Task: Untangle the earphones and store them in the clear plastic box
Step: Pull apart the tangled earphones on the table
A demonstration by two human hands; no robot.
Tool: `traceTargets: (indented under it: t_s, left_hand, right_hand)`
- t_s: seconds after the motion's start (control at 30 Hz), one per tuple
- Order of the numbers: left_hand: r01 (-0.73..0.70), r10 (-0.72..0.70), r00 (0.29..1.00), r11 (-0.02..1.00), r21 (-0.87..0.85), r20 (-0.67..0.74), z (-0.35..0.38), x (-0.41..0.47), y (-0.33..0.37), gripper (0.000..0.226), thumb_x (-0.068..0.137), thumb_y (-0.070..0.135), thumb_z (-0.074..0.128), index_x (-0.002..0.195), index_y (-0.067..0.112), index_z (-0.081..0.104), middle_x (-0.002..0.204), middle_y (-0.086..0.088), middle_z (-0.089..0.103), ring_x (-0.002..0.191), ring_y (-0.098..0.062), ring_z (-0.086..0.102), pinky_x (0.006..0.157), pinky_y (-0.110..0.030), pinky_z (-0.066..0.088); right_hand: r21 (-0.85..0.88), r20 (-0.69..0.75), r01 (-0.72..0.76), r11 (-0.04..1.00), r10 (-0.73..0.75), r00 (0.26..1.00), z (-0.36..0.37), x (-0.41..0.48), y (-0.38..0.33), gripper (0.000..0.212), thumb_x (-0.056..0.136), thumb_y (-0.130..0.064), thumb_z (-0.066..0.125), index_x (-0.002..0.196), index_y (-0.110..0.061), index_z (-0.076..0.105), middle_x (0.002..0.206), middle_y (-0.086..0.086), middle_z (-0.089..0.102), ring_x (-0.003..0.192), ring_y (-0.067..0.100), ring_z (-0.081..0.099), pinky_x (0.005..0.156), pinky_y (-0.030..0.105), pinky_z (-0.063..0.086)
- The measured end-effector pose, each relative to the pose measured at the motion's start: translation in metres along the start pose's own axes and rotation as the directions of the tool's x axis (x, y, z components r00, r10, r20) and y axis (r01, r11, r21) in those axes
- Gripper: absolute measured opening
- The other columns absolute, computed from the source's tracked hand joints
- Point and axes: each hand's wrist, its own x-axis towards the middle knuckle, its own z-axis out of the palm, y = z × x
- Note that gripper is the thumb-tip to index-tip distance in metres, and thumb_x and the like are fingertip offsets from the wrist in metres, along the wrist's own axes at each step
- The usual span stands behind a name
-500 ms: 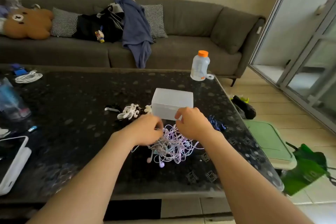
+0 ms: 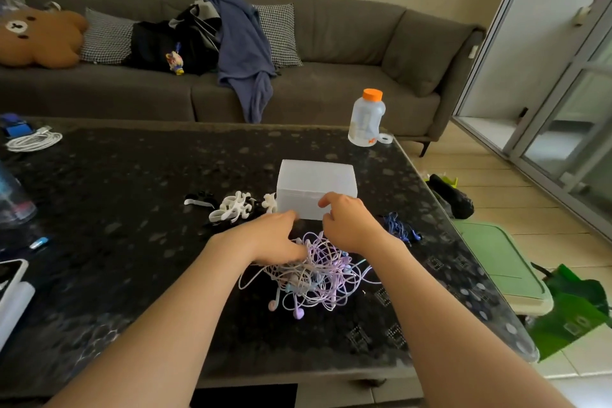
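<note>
Head view, table (image 2: 132,209): dark top, bears everything.
Earphones (image 2: 326,278): purple-white knot lying just in front of the box.
Clear plastic box (image 2: 314,182): lid on.
Left hand (image 2: 268,237): fingers curled into the knot's top.
Right hand (image 2: 351,223): curled, forefinger at the box front; any hold on cord unclear.
Change: hands barely shifted from half a second ago and the knot is as tangled, so untangling has hardly begun.

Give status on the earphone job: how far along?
Early. Done: nothing visibly; the clear plastic box is frosted, so its contents are unreadable. In hand: the left hand grips the pink and purple earphone tangle; the right hand sits at its far edge by the box, grip unclear. Left: separate the whole knot and box it. White cords beside the box also lie outside.
</note>
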Motion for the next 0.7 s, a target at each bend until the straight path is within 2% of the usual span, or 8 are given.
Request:
traceTargets:
  t_s: [0.07, 0.17, 0.3, 0.4, 0.5, 0.6, 0.63, 0.7]
  left_hand:
    - [-0.022, 0.021, 1.0, 1.0, -0.014, -0.004, 0.0, 0.007, -0.008, 0.08, 0.092, 0.052, 0.063, 0.161, 0.028, 0.031, 0.161, 0.001, 0.041, 0.138, -0.023, 0.049, 0.112, -0.045, 0.048]
    - [-0.051, 0.051, 0.999, 0.999, 0.007, -0.018, 0.002, 0.013, -0.019, 0.094, 0.089, 0.069, 0.057, 0.167, 0.039, 0.014, 0.174, 0.016, 0.008, 0.156, -0.026, 0.027, 0.123, -0.05, 0.035]
    - [0.024, -0.028, 0.999, 0.996, 0.081, 0.037, 0.003, 0.018, -0.025, 0.085, 0.1, 0.075, 0.039, 0.169, 0.038, 0.004, 0.176, 0.013, -0.015, 0.163, -0.028, 0.007, 0.13, -0.053, 0.018]
    - [0.085, -0.089, 0.996, 0.984, 0.159, 0.018, 0.005, 0.024, -0.027, 0.082, 0.105, 0.07, 0.029, 0.17, 0.025, 0.011, 0.175, 0.01, -0.019, 0.163, -0.032, 0.008, 0.128, -0.056, 0.02]
    - [0.117, -0.125, 0.992, 0.963, 0.241, 0.017, 0.007, 0.026, -0.03, 0.065, 0.11, 0.053, 0.031, 0.157, 0.01, 0.04, 0.177, 0.002, -0.01, 0.157, -0.037, 0.02, 0.124, -0.058, 0.027]
    - [0.093, -0.092, 0.996, 0.953, 0.288, -0.016, 0.006, 0.02, -0.023, 0.04, 0.109, 0.043, 0.039, 0.118, 0.01, 0.061, 0.166, -0.009, 0.023, 0.143, -0.037, 0.035, 0.117, -0.056, 0.037]
    - [0.076, -0.065, 0.997, 0.959, 0.273, -0.048, 0.005, 0.018, -0.02, 0.035, 0.109, 0.039, 0.042, 0.11, 0.011, 0.062, 0.153, -0.013, 0.037, 0.137, -0.037, 0.039, 0.114, -0.054, 0.04]
    - [-0.002, 0.029, 0.991, 0.979, 0.205, -0.128, 0.006, 0.014, -0.014, 0.03, 0.108, 0.027, 0.043, 0.104, 0.011, 0.068, 0.127, -0.011, 0.057, 0.125, -0.035, 0.05, 0.106, -0.049, 0.047]
  right_hand:
    - [0.009, 0.027, 0.013, 1.0, -0.014, 1.0, 0.002, 0.007, 0.001, 0.053, 0.102, -0.009, 0.049, 0.153, -0.018, 0.045, 0.147, 0.013, 0.053, 0.124, 0.032, 0.06, 0.104, 0.045, 0.054]
    - [0.04, 0.109, 0.002, 0.999, -0.006, 0.994, 0.001, 0.013, 0.003, 0.062, 0.103, -0.006, 0.048, 0.161, -0.02, 0.033, 0.154, 0.014, 0.049, 0.134, 0.034, 0.054, 0.107, 0.041, 0.05]
    - [-0.094, 0.189, 0.012, 0.996, 0.006, 0.982, 0.0, 0.017, 0.007, 0.052, 0.097, -0.008, 0.057, 0.148, -0.016, 0.055, 0.147, 0.012, 0.058, 0.134, 0.033, 0.054, 0.112, 0.042, 0.048]
    - [-0.161, 0.18, 0.01, 0.987, 0.019, 0.983, -0.001, 0.015, 0.01, 0.04, 0.094, -0.008, 0.066, 0.133, -0.012, 0.065, 0.129, 0.012, 0.064, 0.114, 0.032, 0.062, 0.097, 0.039, 0.057]
    - [-0.202, 0.178, -0.006, 0.979, 0.042, 0.983, 0.0, 0.012, 0.012, 0.032, 0.092, 0.0, 0.066, 0.124, -0.005, 0.067, 0.122, 0.014, 0.067, 0.098, 0.031, 0.066, 0.082, 0.035, 0.06]
    - [-0.224, 0.165, 0.015, 0.974, 0.022, 0.986, 0.002, 0.008, 0.013, 0.003, 0.092, 0.0, 0.065, 0.093, -0.002, 0.063, 0.103, 0.012, 0.067, 0.086, 0.03, 0.066, 0.067, 0.031, 0.056]
    - [-0.23, 0.152, 0.01, 0.973, 0.026, 0.988, 0.002, 0.008, 0.012, 0.017, 0.092, 0.0, 0.064, 0.078, -0.006, 0.056, 0.09, 0.009, 0.062, 0.077, 0.028, 0.062, 0.06, 0.03, 0.05]
    - [-0.19, 0.113, 0.016, 0.982, 0.006, 0.994, 0.0, 0.005, 0.012, 0.033, 0.094, -0.006, 0.063, 0.067, -0.013, 0.046, 0.074, 0.006, 0.054, 0.066, 0.023, 0.055, 0.055, 0.029, 0.043]
